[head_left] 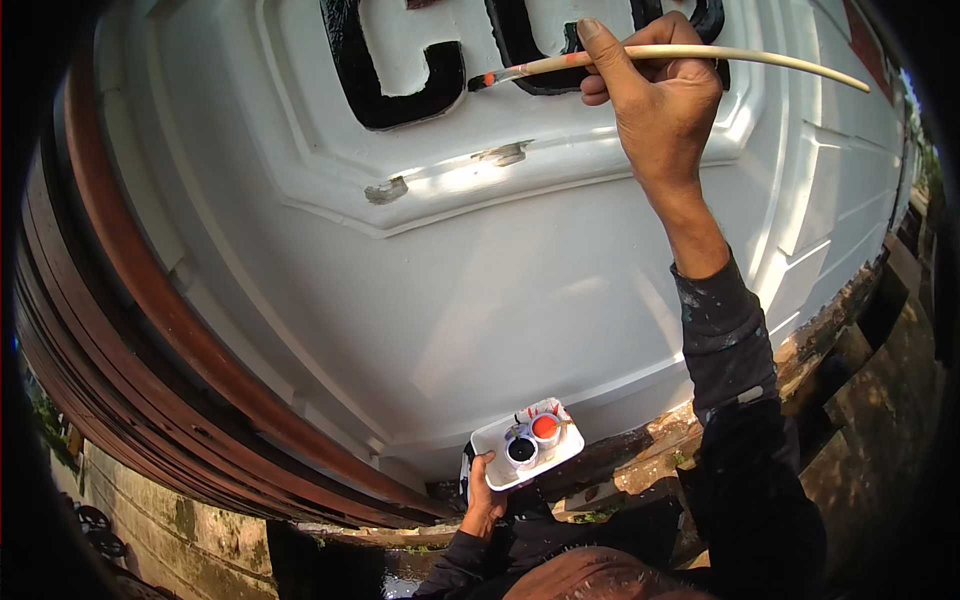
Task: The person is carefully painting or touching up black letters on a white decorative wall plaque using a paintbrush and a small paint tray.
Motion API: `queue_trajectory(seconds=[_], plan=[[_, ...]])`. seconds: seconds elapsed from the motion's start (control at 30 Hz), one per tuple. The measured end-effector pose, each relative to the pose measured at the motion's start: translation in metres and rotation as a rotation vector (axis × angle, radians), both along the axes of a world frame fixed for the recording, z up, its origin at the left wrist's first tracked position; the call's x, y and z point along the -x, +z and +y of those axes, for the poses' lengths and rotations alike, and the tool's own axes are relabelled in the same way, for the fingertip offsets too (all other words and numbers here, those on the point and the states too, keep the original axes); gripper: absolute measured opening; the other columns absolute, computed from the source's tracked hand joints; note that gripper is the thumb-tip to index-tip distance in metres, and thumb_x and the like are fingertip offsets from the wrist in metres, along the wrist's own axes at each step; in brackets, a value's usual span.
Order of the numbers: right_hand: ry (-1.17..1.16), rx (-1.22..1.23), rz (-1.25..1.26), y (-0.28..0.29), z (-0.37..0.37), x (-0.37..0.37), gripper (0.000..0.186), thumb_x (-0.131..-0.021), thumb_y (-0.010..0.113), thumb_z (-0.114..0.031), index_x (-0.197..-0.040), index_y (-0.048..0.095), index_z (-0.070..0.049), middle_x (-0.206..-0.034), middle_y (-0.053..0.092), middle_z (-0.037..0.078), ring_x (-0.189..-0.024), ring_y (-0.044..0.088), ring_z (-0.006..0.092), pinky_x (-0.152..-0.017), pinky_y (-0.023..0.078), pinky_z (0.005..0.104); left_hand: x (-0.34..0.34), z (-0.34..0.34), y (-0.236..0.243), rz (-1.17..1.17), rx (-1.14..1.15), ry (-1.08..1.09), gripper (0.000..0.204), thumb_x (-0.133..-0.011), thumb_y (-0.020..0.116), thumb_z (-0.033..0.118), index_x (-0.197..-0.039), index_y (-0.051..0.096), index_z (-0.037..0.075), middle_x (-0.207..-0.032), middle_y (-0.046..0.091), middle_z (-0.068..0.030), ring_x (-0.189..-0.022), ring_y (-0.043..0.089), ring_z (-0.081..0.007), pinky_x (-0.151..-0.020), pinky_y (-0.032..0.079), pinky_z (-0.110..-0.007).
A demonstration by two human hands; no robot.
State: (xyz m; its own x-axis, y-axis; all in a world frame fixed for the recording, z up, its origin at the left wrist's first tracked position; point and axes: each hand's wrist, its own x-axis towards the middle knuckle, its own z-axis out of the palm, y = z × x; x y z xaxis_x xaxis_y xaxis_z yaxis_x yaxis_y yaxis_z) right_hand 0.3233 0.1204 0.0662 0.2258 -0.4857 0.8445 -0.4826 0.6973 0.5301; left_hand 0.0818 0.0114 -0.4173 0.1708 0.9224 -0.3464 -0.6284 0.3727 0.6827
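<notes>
My right hand [665, 110] is raised to the white wall and closed round a long, pale-handled paintbrush [690, 52]. Black paint covers the brush's tip, and red smears mark its ferrule and handle. The bristles hover at or just off the wall, in the gap between two black raised letters [400, 100]; whether they touch I cannot tell. Low down, my left hand [483, 503] grips the near left edge of a white plastic tray [558, 468]. Inside it stand a small cup of black paint [521, 450] and a cup of red paint [545, 428].
The white wall [500, 300] has a raised panel border, with two grey bare patches [500, 153] beneath the letters. Reddish-brown slats [120, 220] run down the left side. Rough stonework [640, 455] lies along the wall's foot, and paving [180, 510] shows lower left.
</notes>
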Motion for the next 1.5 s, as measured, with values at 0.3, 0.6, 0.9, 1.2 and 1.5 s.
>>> queue_trajectory(seconds=[0.3, 0.6, 0.9, 1.2, 1.5], plan=[[-0.347, 0.357, 0.109, -0.007, -0.017, 0.004, 0.024, -0.089, 0.073, -0.003, -0.083, 0.051, -0.006, -0.071, 0.063, 0.006, -0.059, 0.067, 0.0112, -0.052, 0.056, 0.023, 0.001, -0.003, -0.002, -0.004, 0.013, 0.042, 0.062, -0.085, 0.063, 0.04, -0.137, 0.05, 0.009, -0.119, 0.062, -0.0112, -0.102, 0.066, -0.0311, -0.073, 0.06, -0.047], [-0.711, 0.702, 0.33, -0.007, -0.041, 0.019, 0.024, -0.089, 0.067, 0.008, -0.085, 0.047, -0.004, -0.072, 0.057, 0.003, -0.057, 0.062, 0.0096, -0.05, 0.051, 0.0227, 0.003, -0.001, -0.007, 0.026, 0.01, 0.043, 0.063, -0.084, 0.063, 0.042, -0.137, 0.049, 0.011, -0.119, 0.062, -0.0103, -0.102, 0.065, -0.0313, -0.072, 0.058, -0.051], [-0.682, 0.632, 0.324, -0.011, -0.038, 0.024, 0.026, -0.088, 0.07, 0.008, -0.084, 0.047, -0.004, -0.068, 0.055, 0.003, -0.058, 0.061, 0.0106, -0.052, 0.052, 0.0248, 0.009, 0.004, -0.027, 0.012, 0.002, 0.01, 0.069, -0.083, 0.063, 0.044, -0.141, 0.046, 0.012, -0.126, 0.06, -0.0117, -0.109, 0.064, -0.0351, -0.076, 0.059, -0.058], [-0.686, 0.613, 0.279, -0.004, -0.035, 0.026, 0.022, -0.088, 0.067, 0.009, -0.085, 0.05, -0.004, -0.07, 0.06, 0.004, -0.06, 0.063, 0.0108, -0.052, 0.052, 0.024, 0.008, 0.004, -0.029, 0.013, 0.005, 0.021, 0.069, -0.083, 0.063, 0.045, -0.141, 0.047, 0.011, -0.126, 0.061, -0.0116, -0.108, 0.064, -0.0354, -0.077, 0.058, -0.057], [-0.747, 0.604, 0.261, -0.001, -0.034, 0.027, 0.022, -0.087, 0.071, 0.008, -0.082, 0.053, -0.002, -0.068, 0.06, 0.003, -0.06, 0.063, 0.0111, -0.054, 0.051, 0.0241, 0.008, 0.006, -0.035, -0.017, -0.004, -0.007, 0.068, -0.083, 0.062, 0.045, -0.14, 0.047, 0.011, -0.126, 0.061, -0.0123, -0.107, 0.065, -0.0354, -0.077, 0.058, -0.056]])
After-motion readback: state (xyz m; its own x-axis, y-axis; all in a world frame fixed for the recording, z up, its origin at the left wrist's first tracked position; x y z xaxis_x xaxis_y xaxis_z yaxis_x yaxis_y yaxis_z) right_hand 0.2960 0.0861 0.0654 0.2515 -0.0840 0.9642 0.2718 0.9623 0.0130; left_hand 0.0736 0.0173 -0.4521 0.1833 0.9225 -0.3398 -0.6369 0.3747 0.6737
